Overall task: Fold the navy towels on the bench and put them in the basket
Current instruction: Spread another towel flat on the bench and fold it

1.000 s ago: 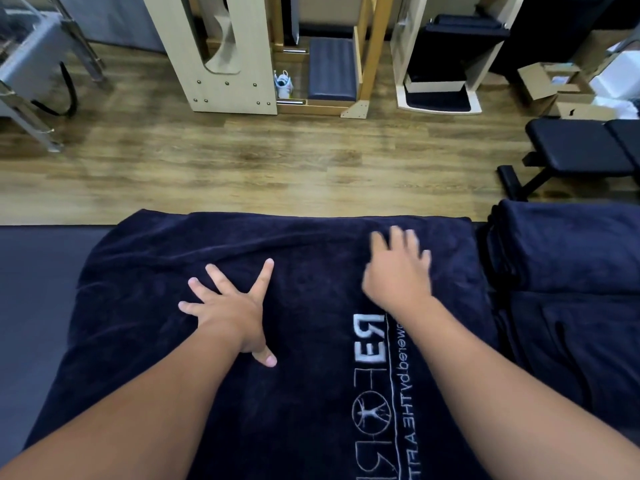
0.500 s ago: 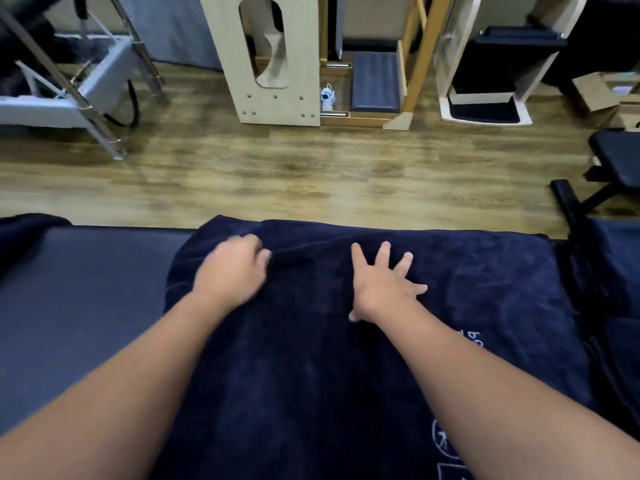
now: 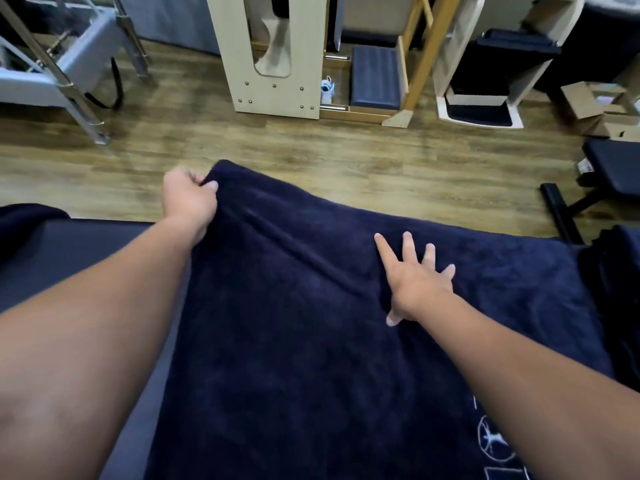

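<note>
A large navy towel [image 3: 311, 341] with white lettering at its lower right lies spread over the dark bench [image 3: 86, 258]. My left hand [image 3: 188, 199] grips the towel's far left corner and holds it lifted above the bench edge. My right hand [image 3: 415, 278] lies flat on the towel's middle with the fingers spread. More navy towels [image 3: 616, 271] are piled at the right edge of the bench, and another navy cloth [image 3: 24, 220] shows at the far left. No basket is in view.
Beyond the bench is a wooden floor [image 3: 311, 147]. Pale wooden equipment frames [image 3: 277, 64] stand at the back, a metal-framed machine [image 3: 59, 71] at the left, cardboard boxes [image 3: 595, 105] and a black weight bench [image 3: 609, 168] at the right.
My left hand has closed on the towel's far left corner and raised it. My right hand has shifted right and still presses flat. The view has turned further left.
</note>
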Demonstrator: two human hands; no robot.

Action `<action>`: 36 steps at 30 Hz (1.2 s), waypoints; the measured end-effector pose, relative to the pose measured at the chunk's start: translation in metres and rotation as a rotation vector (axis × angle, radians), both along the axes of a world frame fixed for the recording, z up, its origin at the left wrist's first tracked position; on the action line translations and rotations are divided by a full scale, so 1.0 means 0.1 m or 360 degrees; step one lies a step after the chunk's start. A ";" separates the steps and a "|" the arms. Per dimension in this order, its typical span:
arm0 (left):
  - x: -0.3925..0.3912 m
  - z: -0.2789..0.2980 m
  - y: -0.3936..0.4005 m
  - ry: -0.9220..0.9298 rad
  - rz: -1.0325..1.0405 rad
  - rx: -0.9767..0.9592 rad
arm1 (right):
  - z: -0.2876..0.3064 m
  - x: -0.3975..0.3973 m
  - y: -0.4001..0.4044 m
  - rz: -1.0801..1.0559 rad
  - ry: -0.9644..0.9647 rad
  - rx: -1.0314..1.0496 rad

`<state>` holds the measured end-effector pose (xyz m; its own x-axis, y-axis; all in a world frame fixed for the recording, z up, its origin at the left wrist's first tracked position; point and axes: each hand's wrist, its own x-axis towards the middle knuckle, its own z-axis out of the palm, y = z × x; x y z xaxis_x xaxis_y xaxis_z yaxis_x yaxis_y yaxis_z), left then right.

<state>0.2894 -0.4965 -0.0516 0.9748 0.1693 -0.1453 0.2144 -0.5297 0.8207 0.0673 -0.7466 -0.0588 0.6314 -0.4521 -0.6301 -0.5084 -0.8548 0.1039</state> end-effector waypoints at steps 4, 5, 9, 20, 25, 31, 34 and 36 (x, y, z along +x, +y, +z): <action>-0.08 -0.06 0.12 0.0329 -0.0231 0.0208 | 0.04 0.07 0.06 -0.0013 0.0033 -0.0007; -0.16 -0.06 0.16 0.0353 -0.0281 0.0393 | 0.06 0.08 0.06 -0.0025 0.0053 -0.0014; -0.56 -0.03 0.40 0.0417 -0.0406 0.0936 | 0.11 0.15 0.09 -0.0044 0.0105 -0.0042; -0.67 -0.20 0.56 0.0365 -0.0102 -0.0265 | 0.13 0.14 0.14 0.0000 0.0087 -0.0113; -0.87 -0.13 0.39 -0.0101 -0.1170 0.1247 | 0.09 0.13 0.10 -0.0010 0.0066 -0.0078; -0.89 -0.29 0.06 0.0428 -0.1369 0.1626 | 0.05 0.12 0.03 -0.0024 0.0029 0.0000; -0.80 -0.28 -0.13 0.0540 -0.1263 0.1614 | 0.02 0.11 -0.03 -0.0069 0.0026 0.0041; -0.82 -0.22 -0.27 0.0568 -0.1188 0.1717 | 0.03 0.12 -0.08 -0.0122 0.0055 0.0035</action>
